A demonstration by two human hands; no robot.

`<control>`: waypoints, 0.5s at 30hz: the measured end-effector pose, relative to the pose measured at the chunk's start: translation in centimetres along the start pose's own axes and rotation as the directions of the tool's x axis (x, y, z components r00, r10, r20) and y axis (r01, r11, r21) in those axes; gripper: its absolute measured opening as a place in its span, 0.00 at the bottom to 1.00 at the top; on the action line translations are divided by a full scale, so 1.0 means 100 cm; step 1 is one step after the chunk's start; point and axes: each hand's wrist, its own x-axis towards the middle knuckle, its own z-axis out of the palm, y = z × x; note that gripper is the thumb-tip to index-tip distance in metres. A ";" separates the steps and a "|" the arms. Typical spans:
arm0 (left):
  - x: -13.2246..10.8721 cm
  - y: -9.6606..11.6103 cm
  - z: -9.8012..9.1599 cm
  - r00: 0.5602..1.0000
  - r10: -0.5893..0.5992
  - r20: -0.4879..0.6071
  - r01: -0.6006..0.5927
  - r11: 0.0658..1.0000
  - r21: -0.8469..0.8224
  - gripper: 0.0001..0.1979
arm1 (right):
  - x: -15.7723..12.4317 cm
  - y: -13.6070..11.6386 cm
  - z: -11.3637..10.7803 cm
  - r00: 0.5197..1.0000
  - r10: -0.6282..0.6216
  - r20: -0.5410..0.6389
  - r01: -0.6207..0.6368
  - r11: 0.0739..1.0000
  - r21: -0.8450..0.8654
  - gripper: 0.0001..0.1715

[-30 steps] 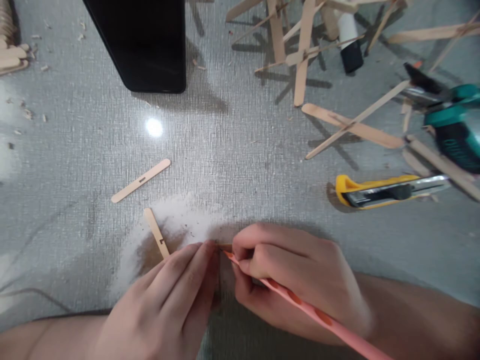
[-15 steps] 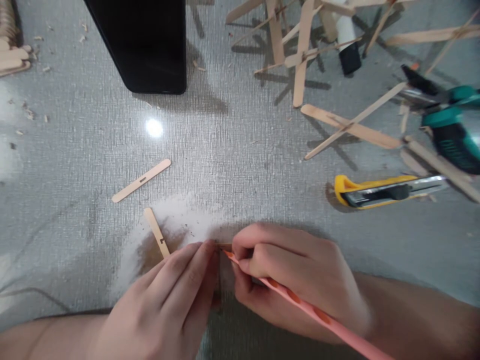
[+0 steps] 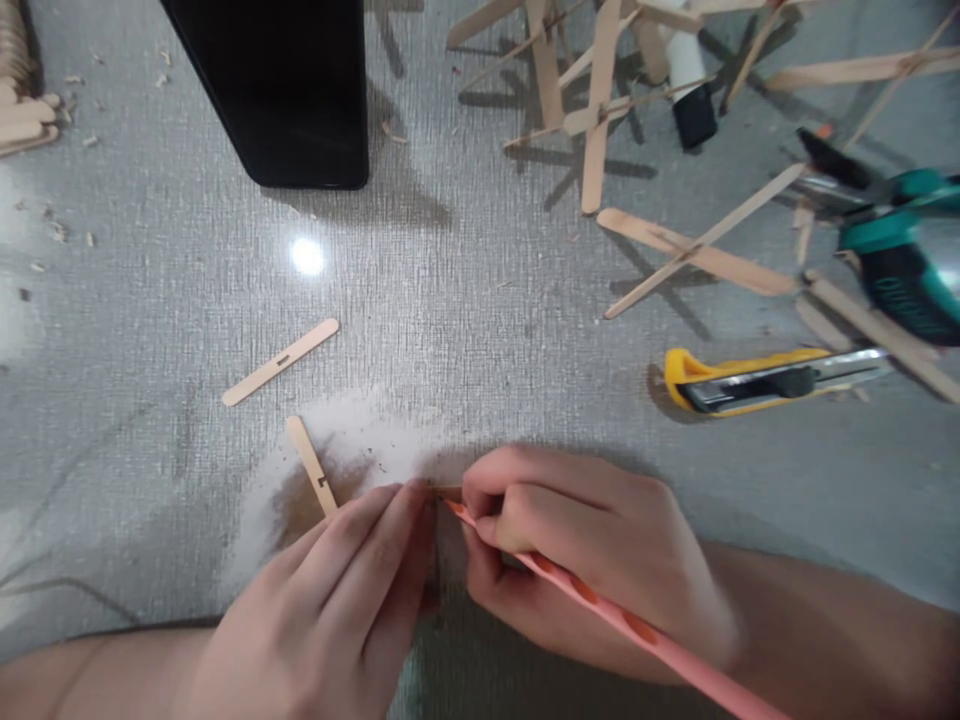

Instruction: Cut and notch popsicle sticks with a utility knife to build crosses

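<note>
My right hand is closed round a pink pencil, its tip pointing left at a thin wooden stick between my hands. My left hand has its fingers pressed together on the left end of that stick, most of which the hands hide. Beside my left fingers lies a wooden stick with a small dark notch mark, its lower end hidden by the hand. Farther up and left is another stick with a dark mark at its middle.
A black phone-like slab lies at the top. Crossed wooden sticks spread over the upper right, with green-handled pliers and a yellow cutter. More sticks are at the upper left. Shavings dot the grey table.
The whole view has shifted very slightly, with things on the table sitting a little farther left. Both hands keep nearly the same pose.
</note>
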 end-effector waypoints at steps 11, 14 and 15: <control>0.002 0.000 -0.001 1.000 -0.012 -0.003 0.012 0.999 -0.046 0.14 | 0.002 -0.001 -0.006 0.999 -0.011 0.036 0.011 1.000 0.006 0.15; 0.002 0.000 -0.001 1.000 -0.016 0.001 0.016 0.999 -0.039 0.15 | 0.001 -0.001 -0.006 0.999 -0.012 0.031 0.011 1.000 0.014 0.15; 0.002 0.000 -0.001 1.000 -0.019 0.007 0.019 0.999 -0.034 0.15 | 0.001 0.000 -0.006 0.999 -0.009 0.034 0.008 1.000 0.028 0.15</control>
